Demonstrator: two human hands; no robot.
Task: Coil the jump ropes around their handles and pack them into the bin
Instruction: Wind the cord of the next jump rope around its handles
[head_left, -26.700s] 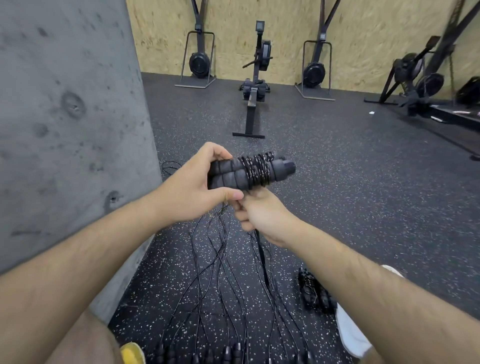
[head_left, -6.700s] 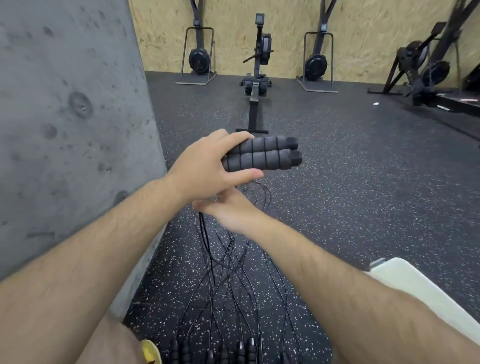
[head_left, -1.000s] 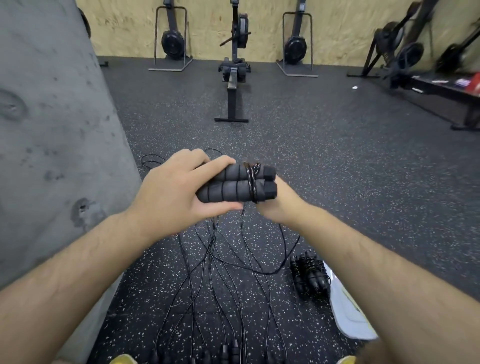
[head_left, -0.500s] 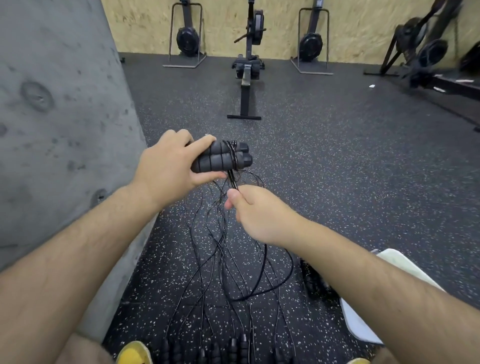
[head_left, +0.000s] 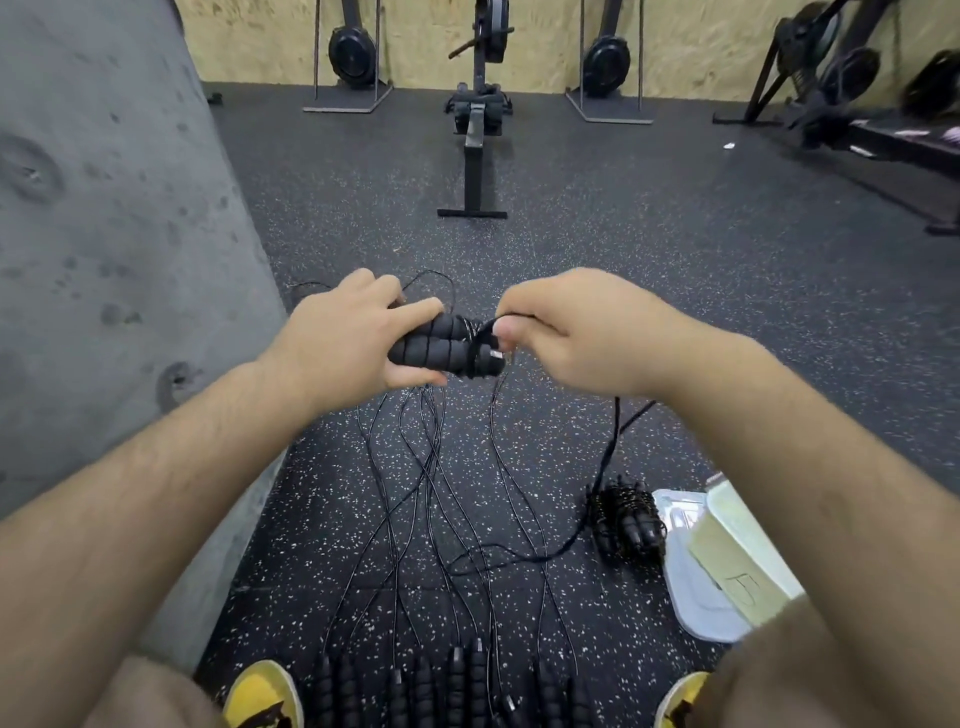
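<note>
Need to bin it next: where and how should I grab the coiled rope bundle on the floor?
Probably take the coiled bundle by its wrapped middle, from above, spanning both handles: it lies flat on the floor, cord wound round it, and the grey lid crowds its right.

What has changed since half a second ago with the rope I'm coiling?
The right hand, pinching the cord, rose from below the handles to beside their wrapped end. The left hand still grips the handles. The finished bundle and loose ropes stay on the floor.
</note>
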